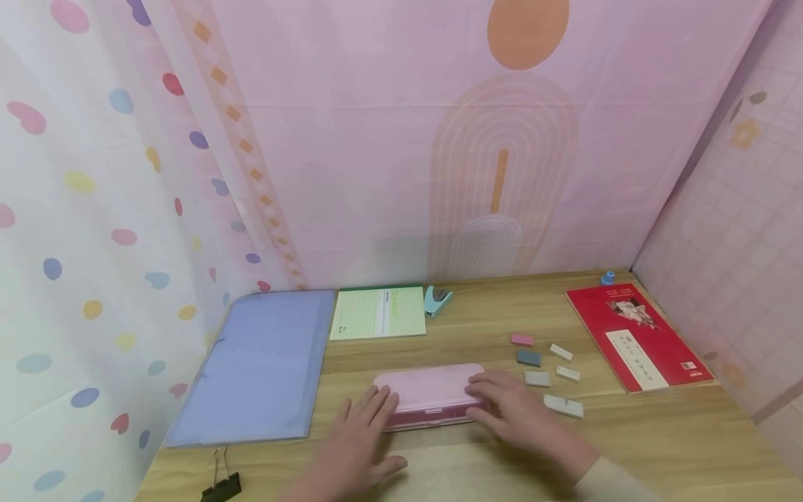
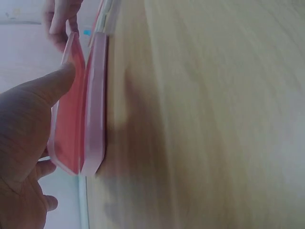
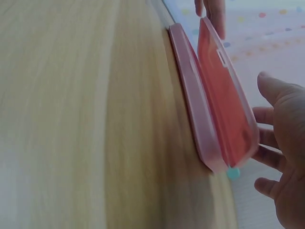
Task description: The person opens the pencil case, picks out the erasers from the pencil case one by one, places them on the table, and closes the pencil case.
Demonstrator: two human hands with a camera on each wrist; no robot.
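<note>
A pink plastic pencil case (image 1: 428, 388) lies lengthwise on the wooden table in front of me. Its translucent lid (image 3: 228, 102) stands partly raised from the base (image 3: 193, 98) along the front in both wrist views. My left hand (image 1: 356, 440) has its fingers extended over the lid's left end, the thumb spread apart toward the front. At the other end, the right hand (image 1: 516, 411) touches the lid's right edge with loosely bent fingers, its thumb near the front corner. Several small erasers (image 1: 528, 358) lie just beyond the right hand, in white, grey, blue-grey and pink.
A blue folder (image 1: 263, 369) lies at the left, with a black binder clip (image 1: 222, 488) below it. Behind the case are a green notepad (image 1: 364, 315) and a light blue stapler (image 1: 437, 301). A red booklet (image 1: 633, 335) lies far right, beside a small blue object (image 1: 607, 278). Curtains enclose the table.
</note>
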